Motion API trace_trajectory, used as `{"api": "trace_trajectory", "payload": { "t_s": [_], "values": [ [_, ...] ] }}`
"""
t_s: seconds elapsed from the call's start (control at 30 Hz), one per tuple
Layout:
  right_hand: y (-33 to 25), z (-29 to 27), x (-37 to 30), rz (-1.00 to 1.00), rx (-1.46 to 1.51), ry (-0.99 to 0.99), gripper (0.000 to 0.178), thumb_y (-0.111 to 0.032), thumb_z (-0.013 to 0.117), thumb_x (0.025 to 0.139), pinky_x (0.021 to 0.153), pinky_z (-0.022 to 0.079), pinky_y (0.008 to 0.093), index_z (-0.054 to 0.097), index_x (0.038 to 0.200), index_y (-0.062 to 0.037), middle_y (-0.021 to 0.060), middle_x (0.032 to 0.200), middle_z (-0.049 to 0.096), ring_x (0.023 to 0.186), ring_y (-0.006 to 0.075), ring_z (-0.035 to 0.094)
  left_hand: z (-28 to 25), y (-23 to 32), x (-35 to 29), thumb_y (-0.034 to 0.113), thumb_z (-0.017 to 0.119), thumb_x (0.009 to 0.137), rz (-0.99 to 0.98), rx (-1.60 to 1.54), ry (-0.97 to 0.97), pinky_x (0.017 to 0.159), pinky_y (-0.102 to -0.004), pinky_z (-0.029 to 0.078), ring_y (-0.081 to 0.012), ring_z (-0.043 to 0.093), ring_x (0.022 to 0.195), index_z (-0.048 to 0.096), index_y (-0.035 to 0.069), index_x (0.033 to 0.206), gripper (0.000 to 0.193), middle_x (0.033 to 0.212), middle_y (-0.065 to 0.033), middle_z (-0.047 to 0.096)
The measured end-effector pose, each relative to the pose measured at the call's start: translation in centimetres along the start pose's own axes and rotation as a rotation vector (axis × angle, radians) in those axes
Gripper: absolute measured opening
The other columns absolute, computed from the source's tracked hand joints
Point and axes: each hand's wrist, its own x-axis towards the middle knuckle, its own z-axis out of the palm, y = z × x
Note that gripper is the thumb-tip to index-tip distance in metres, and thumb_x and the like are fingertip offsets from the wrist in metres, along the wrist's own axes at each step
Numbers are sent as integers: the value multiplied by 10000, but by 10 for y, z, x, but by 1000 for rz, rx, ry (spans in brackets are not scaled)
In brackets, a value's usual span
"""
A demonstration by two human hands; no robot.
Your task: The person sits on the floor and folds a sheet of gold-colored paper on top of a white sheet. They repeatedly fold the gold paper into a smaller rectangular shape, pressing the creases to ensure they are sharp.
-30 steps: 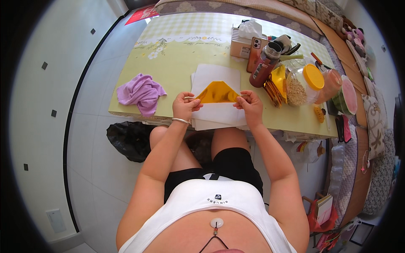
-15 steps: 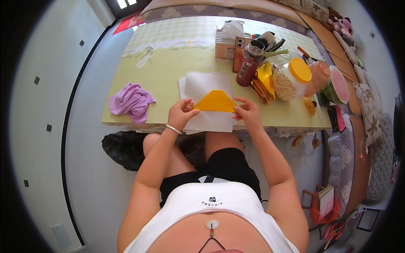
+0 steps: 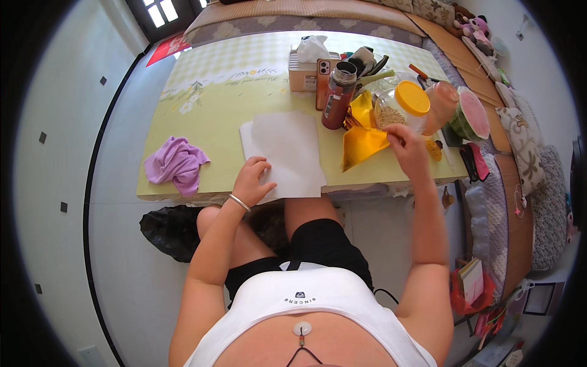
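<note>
My right hand [image 3: 406, 144] pinches one corner of a folded gold paper [image 3: 362, 147], held over the right side of the table. The paper hangs to the left of the fingers, partly in front of other gold folded papers [image 3: 362, 110]. My left hand [image 3: 252, 182], with a pale bangle at its wrist, rests with fingers apart at the lower left edge of a stack of white paper [image 3: 286, 153]. Nothing is between its fingers.
A crumpled purple cloth [image 3: 176, 165] lies at the left. Behind the gold papers stand a dark red flask [image 3: 338, 98], a phone [image 3: 322, 85], a tissue box [image 3: 302, 72], a yellow-lidded jar [image 3: 400, 105] and a cut watermelon [image 3: 469, 116]. The table edge [image 3: 165, 197] is close to me.
My right hand has carried the folded gold paper off the white sheets to the right. My left hand has let go of it and stays by the white paper. The view has shifted slightly.
</note>
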Motion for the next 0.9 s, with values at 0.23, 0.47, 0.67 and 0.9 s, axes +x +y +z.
{"api": "trace_trajectory", "payload": {
  "t_s": [0.23, 0.47, 0.67, 0.9],
  "values": [
    [25, -6, 135, -248, -569, -217, 140, -120, 633, 864, 797, 531, 426, 724, 967, -95, 150, 956, 705, 935, 329, 664, 11, -7, -7, 114, 807, 713, 131, 176, 80, 1023, -432, 447, -376, 531, 1180, 607, 21, 1126, 468, 1318, -181, 552],
    [37, 39, 199, -149, -1048, -413, 138, -101, 677, 801, 829, 532, 398, 741, 915, -142, 111, 918, 714, 979, 307, 669, 14, -9, -8, 129, 792, 727, 140, 177, 85, 1047, -438, 429, -384, 509, 1219, 597, 24, 1159, 486, 1342, -178, 545],
    [41, 63, 199, 63, -1136, -509, 215, -122, 625, 874, 941, 489, 424, 756, 1043, -97, 110, 1147, 723, 1128, 290, 663, 13, -5, -12, 139, 772, 748, 123, 152, 100, 1066, -443, 409, -398, 508, 1221, 610, 22, 1175, 471, 1334, -188, 556],
    [58, 76, 167, -134, -1338, -377, 233, -196, 580, 911, 996, 370, 393, 766, 1042, -149, 52, 1115, 722, 1138, 227, 596, 17, -5, -10, 207, 764, 762, 67, 247, 61, 1047, -475, 411, -430, 531, 1161, 622, -28, 1150, 475, 1144, -251, 636]
  ]
}}
